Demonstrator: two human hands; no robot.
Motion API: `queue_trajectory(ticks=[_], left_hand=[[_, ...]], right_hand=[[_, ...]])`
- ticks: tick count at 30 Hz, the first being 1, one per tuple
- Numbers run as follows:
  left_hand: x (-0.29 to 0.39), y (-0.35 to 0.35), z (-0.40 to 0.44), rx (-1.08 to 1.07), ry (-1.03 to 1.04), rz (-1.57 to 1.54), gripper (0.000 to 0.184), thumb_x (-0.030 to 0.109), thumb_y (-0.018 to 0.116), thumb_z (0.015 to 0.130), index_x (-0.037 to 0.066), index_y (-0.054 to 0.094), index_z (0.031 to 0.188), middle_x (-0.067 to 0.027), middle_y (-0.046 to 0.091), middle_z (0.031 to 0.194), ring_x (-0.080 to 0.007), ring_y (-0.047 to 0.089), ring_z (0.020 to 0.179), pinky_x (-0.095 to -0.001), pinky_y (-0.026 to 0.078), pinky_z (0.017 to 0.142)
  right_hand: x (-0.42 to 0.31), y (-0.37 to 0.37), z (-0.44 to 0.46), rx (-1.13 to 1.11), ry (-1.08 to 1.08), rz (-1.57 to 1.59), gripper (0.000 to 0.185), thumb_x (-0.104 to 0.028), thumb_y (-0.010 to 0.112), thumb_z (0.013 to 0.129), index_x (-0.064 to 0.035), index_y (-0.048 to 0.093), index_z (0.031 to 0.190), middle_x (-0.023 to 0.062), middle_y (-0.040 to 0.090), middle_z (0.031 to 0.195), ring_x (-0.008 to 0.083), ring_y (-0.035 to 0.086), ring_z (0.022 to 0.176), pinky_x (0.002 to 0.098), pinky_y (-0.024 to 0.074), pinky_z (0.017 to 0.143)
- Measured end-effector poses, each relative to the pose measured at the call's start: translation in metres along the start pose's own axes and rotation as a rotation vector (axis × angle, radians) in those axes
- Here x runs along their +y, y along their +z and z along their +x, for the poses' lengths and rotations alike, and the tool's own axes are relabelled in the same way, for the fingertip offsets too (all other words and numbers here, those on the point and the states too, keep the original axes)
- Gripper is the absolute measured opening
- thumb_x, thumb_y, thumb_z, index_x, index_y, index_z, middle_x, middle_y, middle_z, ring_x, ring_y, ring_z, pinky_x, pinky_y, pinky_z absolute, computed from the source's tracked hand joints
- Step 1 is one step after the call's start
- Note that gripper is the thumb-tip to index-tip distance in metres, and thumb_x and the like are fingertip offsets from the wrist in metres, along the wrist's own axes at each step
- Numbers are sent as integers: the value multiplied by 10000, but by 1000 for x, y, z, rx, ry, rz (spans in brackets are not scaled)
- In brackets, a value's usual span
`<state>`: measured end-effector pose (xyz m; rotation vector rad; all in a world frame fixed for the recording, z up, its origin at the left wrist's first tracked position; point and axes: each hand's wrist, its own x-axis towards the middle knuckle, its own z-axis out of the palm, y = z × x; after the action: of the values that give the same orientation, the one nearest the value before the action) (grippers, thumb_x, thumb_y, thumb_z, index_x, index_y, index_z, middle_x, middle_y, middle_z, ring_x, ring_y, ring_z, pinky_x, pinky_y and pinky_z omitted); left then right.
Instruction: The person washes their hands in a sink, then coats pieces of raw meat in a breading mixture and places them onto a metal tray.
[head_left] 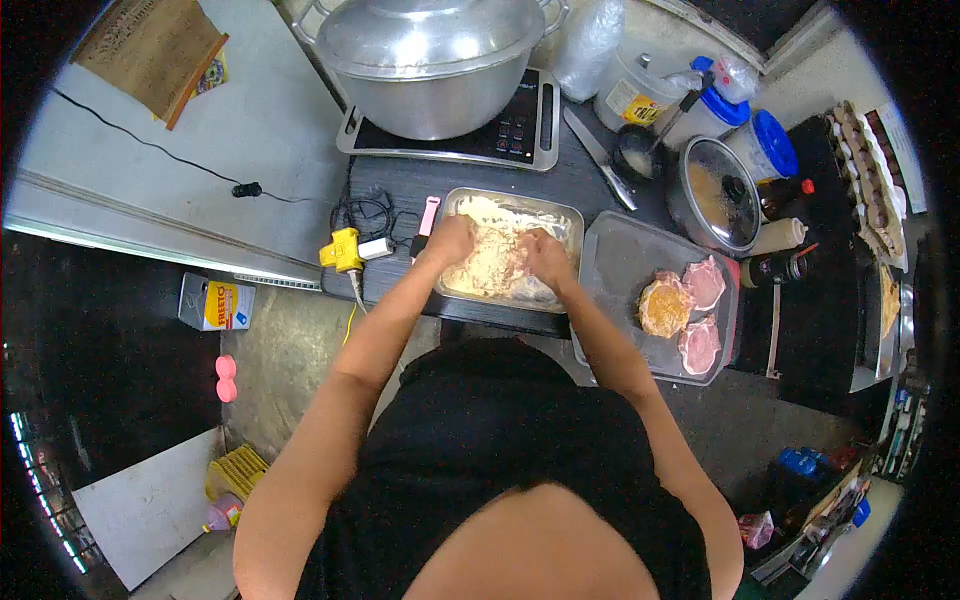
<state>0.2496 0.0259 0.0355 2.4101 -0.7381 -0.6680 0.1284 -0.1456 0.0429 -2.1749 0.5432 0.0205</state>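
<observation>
A rectangular metal tray [575, 215] holds a pale, crumbly coating. My left hand [452, 240] is in the left part of that tray, fingers down in the coating. On the right side of the same tray, my right hand [545, 255] also touches the coating. The fingertips of both hands are hidden, and what they hold, if anything, cannot be made out. Right beside it, a grey tray [612, 262] carries a coated, golden piece of meat [664, 305] and two pink raw slices, one upper [705, 284] and one lower [699, 346].
Behind the metal tray, a large lidded pot [430, 90] stands on an induction cooker [540, 120]. A knife [600, 160], a ladle in a dark bowl and a glass-lidded bowl [715, 195] lie to its right. Cables and a yellow adapter [343, 250] are at the left.
</observation>
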Motion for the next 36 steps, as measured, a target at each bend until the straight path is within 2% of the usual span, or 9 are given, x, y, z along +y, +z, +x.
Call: queue_trajectory(ticks=[5,10,14,22,24,28,31,34,36], left_hand=[[24,3,-31,283,166,263,241,35,464,767,-63,564,963,-294,572,972,-394,584,896,-450,466,797],[12,28,-41,122,186,326,409,43,409,813,-80,409,1204,-296,234,1369,-401,301,1257,-403,292,1034],[14,28,-34,307,195,542,426,64,428,812,-84,417,1211,-277,260,1365,-381,327,1247,-406,300,1028],[14,33,-27,131,277,332,407,118,470,815,-30,476,1195,-204,401,1301,-361,408,1177,-403,333,988],[16,10,-10,-40,227,172,371,137,487,823,-22,513,1157,-237,497,1191,-382,486,1088,-401,402,918],[11,-2,2,234,269,-56,433,81,608,733,19,528,1153,-237,532,1134,-388,526,1019,-396,437,870],[17,-5,7,321,697,-22,378,71,608,703,45,588,1079,-198,581,1067,-358,558,974,-383,451,840],[21,-22,9,38,350,-179,309,45,618,660,55,638,968,-171,615,993,-325,583,934,-370,455,829],[35,-41,-4,216,400,-139,263,11,619,634,50,650,893,-155,634,924,-311,598,896,-364,456,822]], right_hand=[[11,16,-7,182,-128,-204,440,-262,667,700,17,552,1020,221,623,836,356,612,822,419,481,712],[0,7,-3,73,16,-82,449,-250,682,669,19,577,1013,249,598,955,364,588,885,420,464,770],[0,4,-7,114,0,-40,446,-233,682,670,28,574,1014,251,595,938,359,588,877,414,460,771],[38,22,-7,230,-185,-200,388,-171,683,676,57,591,976,184,643,823,292,623,725,346,483,658],[27,15,-9,100,3,122,342,-136,667,678,58,599,951,138,642,790,225,611,694,322,478,632],[-20,-10,-13,-74,139,582,276,-85,640,674,42,618,918,63,627,754,142,579,680,299,469,614],[-33,-21,-4,-69,-235,366,253,-152,631,675,-1,633,878,153,638,767,244,609,658,342,472,629],[-59,-37,-6,17,-430,114,218,-78,608,687,-10,629,893,166,618,787,274,610,742,352,475,705],[-68,-44,-11,24,-470,-32,220,-41,595,690,-28,639,905,163,611,864,300,593,832,369,465,762]])
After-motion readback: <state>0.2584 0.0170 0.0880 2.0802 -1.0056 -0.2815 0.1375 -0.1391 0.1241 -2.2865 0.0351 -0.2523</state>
